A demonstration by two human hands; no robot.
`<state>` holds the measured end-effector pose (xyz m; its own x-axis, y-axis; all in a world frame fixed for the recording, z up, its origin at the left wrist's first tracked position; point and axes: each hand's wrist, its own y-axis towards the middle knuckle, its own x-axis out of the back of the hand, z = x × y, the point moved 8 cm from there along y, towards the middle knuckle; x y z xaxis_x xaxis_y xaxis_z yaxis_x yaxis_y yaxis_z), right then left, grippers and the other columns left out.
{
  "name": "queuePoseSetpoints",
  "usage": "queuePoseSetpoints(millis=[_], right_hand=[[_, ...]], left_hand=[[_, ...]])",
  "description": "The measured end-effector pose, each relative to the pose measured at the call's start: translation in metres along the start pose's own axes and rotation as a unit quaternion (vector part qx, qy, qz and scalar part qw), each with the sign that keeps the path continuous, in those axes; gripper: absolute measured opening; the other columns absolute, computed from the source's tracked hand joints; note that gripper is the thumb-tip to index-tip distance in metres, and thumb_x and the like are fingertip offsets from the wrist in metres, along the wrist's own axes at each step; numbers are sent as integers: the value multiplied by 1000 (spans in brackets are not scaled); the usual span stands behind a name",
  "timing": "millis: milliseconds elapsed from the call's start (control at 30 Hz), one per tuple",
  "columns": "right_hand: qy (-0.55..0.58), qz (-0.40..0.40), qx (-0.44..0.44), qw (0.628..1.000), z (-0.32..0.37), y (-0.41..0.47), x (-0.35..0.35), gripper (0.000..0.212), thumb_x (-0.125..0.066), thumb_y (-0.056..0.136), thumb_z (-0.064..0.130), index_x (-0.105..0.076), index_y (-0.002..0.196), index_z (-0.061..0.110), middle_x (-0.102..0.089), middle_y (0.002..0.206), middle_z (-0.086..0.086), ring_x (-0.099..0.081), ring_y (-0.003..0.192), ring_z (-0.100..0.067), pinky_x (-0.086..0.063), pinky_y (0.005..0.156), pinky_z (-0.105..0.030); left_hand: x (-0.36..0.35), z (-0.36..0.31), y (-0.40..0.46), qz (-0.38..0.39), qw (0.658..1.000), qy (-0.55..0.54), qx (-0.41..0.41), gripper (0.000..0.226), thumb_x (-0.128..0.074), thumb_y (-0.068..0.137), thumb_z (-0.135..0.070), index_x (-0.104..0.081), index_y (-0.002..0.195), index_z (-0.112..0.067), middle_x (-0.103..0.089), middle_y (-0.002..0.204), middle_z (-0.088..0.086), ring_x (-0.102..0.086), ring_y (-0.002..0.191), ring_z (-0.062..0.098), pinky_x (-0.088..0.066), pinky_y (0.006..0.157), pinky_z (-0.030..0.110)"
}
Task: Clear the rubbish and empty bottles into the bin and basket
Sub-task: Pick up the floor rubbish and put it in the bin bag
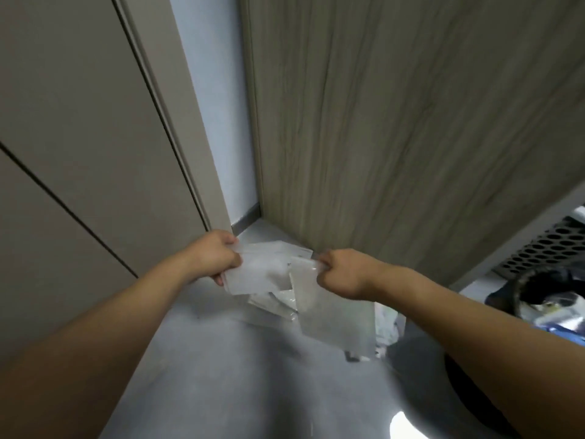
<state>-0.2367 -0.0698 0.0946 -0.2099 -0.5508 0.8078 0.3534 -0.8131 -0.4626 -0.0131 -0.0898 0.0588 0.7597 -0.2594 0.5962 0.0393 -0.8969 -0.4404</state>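
Both bare forearms extend forward from the lower corners, converging toward centre. Left hand (218,255) is fisted, knuckles up, fingers (229,245) curled and pinching the left edge of a bundle of clear, crinkled plastic wrappers (272,277). Right hand (340,272) is likewise fisted, gripping the bundle's right edge. The hands sit level, apart, the bundle spanning between them.

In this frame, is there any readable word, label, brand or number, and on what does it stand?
None can be read.
Clear plastic wrappers, gripped by the left hand and right hand: faint marks, too blurred to read.
Rubbish in the black-lined bin at right: too blurred to tell.
Wood-grain panel: no text.
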Motion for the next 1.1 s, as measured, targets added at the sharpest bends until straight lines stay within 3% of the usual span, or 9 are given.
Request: queuePoseSetpoints(millis=[100,300,400,533,633,833,1000,1100], right_hand=[[14,18,-11,1000,-25,-33,42,13,-52,84,23,-61,85,14,-61,93,-7,-56,86,-24,-40,67,-26],[26,14,-90,995,-108,-85,95,12,-55,75,25,-61,70,16,-60,74,-4,-54,67,-20,-41,63,-29],[14,-1,-117,993,-153,-111,112,17,-53,77,26,-62,69,14,-63,73,-5,-57,67,-22,-46,66,-31],[8,8,-146,989,-210,-144,119,28,-47,86,16,-56,60,14,-58,61,-2,-54,68,-24,-50,75,-38],[25,25,-193,981,-255,-169,118,34,-41,88,12,-51,56,9,-53,46,-3,-47,48,-22,-43,56,-31],[110,-9,-245,963,-333,-205,106,15,-50,88,10,-56,74,8,-57,61,-7,-50,50,-22,-45,52,-26],[36,-53,-248,967,-370,-217,93,13,-49,88,14,-59,82,11,-59,82,-8,-55,75,-23,-45,67,-28],[39,-44,-249,967,-385,-217,79,14,-47,89,15,-60,83,11,-63,88,-10,-57,78,-25,-49,73,-33]], left_hand=[[-22,-68,-19,54,997,29,-48,13,-57,82,4,-61,85,-7,-60,70,12,-59,51,21,-50,42,26],[-84,-188,-58,104,981,80,-145,16,-53,80,4,-63,90,-3,-60,69,13,-60,56,24,-55,48,33],[-118,-233,-72,124,973,73,-179,14,-54,80,5,-63,87,-3,-58,64,11,-58,54,23,-53,50,35],[-169,-280,-90,190,963,54,-183,13,-56,83,5,-62,93,0,-60,69,15,-58,57,26,-47,44,27],[-204,-309,-102,225,953,62,-192,14,-55,84,5,-60,97,4,-60,74,20,-59,58,30,-51,46,30],[-257,-357,-112,228,947,77,-212,12,-53,83,7,-60,88,-1,-57,70,15,-56,51,21,-49,42,27],[-289,-380,-113,229,943,87,-224,12,-55,82,3,-62,91,-1,-58,79,16,-58,66,29,-52,47,30],[-303,-390,-111,221,944,92,-225,13,-55,81,2,-62,79,-9,-61,70,10,-60,60,23,-51,47,28]])
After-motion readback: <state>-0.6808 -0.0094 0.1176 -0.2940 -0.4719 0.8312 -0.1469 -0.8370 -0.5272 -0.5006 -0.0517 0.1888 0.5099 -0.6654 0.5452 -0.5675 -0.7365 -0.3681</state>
